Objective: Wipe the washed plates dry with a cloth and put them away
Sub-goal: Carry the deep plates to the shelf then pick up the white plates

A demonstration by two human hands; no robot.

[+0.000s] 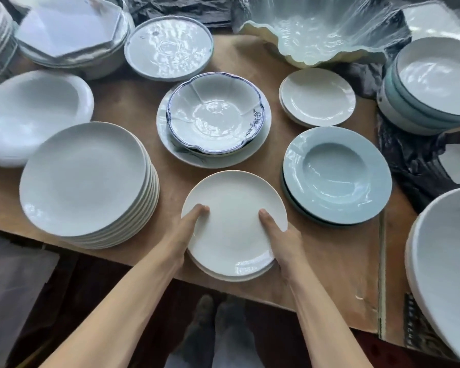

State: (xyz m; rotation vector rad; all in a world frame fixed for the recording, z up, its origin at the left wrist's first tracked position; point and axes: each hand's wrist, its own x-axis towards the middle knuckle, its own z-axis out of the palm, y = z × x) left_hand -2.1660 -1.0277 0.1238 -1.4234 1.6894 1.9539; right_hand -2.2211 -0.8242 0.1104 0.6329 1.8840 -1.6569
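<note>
Holding a white plate (pixel 234 221) by its two sides, both hands work at the near edge of the tabletop (pixel 337 264). Left hand (pixel 182 235): grip closed on the plate's left rim, thumb lying on the upper face, fingers hidden underneath. Right hand (pixel 283 239): same hold on the right rim, thumb on top, fingers out of sight below. The plate sits on top of at least one more like it; whether it is touching that one or lifted just clear, cannot tell.

Just beside it, toward the left edge, a tall stack of white plates (pixel 87 179). Beyond the held plate, mid-tabletop, a scalloped bowl with a blue rim (pixel 214 115) rests in a wider white plate (pixel 170 147). Toward the right edge, a pale blue deep plate (pixel 336 173) lies on top of others of the same colour. Behind that, a small white plate (pixel 318 95). At the far edge, a round plate (pixel 168 46) and a large wavy-edged glass bowl (pixel 316 35). More stacked bowls stand at the far left corner (pixel 72 35) and along the right edge (pixel 433 83). Crumpled dark sheeting (pixel 414 160) lies under the right-hand stacks.
</note>
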